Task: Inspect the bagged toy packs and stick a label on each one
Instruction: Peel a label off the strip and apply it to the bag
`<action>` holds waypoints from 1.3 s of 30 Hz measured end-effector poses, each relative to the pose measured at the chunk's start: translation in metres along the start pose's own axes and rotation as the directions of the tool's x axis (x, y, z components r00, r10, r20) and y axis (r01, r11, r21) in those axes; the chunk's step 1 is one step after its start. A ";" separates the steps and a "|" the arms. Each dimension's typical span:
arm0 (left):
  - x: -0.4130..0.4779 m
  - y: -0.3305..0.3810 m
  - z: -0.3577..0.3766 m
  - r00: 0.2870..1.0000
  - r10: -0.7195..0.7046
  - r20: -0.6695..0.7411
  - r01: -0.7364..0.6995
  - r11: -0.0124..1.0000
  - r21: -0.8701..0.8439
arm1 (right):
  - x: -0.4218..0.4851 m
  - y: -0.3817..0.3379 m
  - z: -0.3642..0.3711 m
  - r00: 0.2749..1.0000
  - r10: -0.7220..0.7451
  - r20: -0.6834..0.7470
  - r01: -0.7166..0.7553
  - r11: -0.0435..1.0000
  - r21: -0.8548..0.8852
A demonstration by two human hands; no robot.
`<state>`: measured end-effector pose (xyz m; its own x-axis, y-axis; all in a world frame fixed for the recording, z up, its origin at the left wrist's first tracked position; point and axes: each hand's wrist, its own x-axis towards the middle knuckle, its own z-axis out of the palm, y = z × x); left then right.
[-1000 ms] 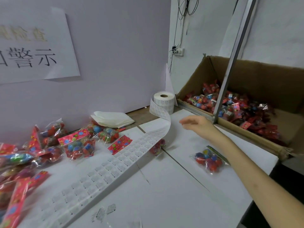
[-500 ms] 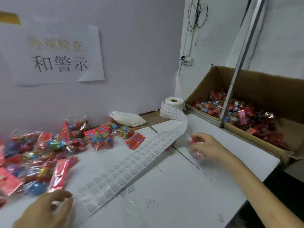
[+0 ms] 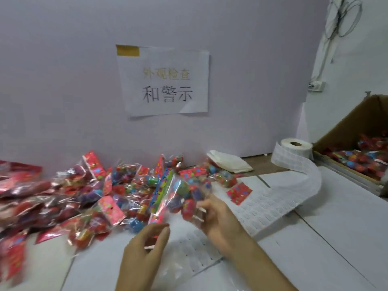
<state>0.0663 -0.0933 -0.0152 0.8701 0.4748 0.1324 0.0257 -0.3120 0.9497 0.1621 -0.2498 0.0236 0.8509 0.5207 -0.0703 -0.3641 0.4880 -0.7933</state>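
Left: pile of packs (image 3: 73, 196) heaped on the table (image 3: 325, 248) against the wall, overlapping, no order. Looks like the working heap. Too blurred to spot labels, so can't say if these are done or waiting.

Above centre: paper sign (image 3: 165, 80) taped to the wall.

Centre: left hand (image 3: 144, 248) sits low, just under the card end of the held pack, over the near end of the label strip (image 3: 273, 202). Fingers curl toward the thumb. It could be pinching a peeled label or reaching for the card end, but with the blur I cannot tell. Position makes sense either way: shortest trip from backing to bag.

The pack (image 3: 180, 196) is off the table, in front of the pile, tilted, with the striped card end down-left and the clear bag of coloured toys up-right. Right hand (image 3: 218, 219) grips the bag end, fingers curled round the film. My read: it's angled up for a look-over and to give the sticker a flat face. No label visible on it.

Right: the strip runs diagonally across the table from the roll (image 3: 296, 147), which stands on end by the wall, down to the hands — probably paid out long so labels peel without touching the roll. A loose red card (image 3: 239, 193) lies at the strip's far edge. A folded white stack (image 3: 228, 162) sits by the wall between pile and roll.

Far right: cardboard box (image 3: 346, 131), open toward the table with more packs inside, well apart from the hands. Likely the supply.
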 end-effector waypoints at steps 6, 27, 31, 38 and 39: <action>0.000 0.015 0.001 0.992 -0.111 0.058 0.124 0.943 -0.309 | -0.007 0.035 -0.006 0.999 0.034 0.026 -0.026 0.967 -0.252; -0.002 0.013 -0.010 0.991 -0.132 -0.008 0.122 0.937 -0.328 | -0.014 0.028 0.003 0.975 -0.131 0.180 0.216 0.750 -0.626; -0.003 0.015 -0.010 0.994 -0.108 0.031 0.112 0.945 -0.306 | -0.011 0.028 0.000 0.969 -0.174 0.176 0.247 0.742 -0.623; -0.008 0.017 -0.006 0.998 -0.064 -0.006 0.059 0.955 -0.291 | -0.013 0.025 0.002 0.957 -0.206 0.203 0.288 0.732 -0.617; -0.010 0.018 -0.005 0.997 -0.067 -0.027 0.056 0.949 -0.309 | -0.014 0.024 0.001 0.958 -0.209 0.194 0.285 0.733 -0.618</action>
<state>0.0560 -0.0994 0.0024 0.8529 0.5166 0.0758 -0.0795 -0.0151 0.9967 0.1411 -0.2440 0.0062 0.8183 0.5326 0.2160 0.2095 0.0735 -0.9750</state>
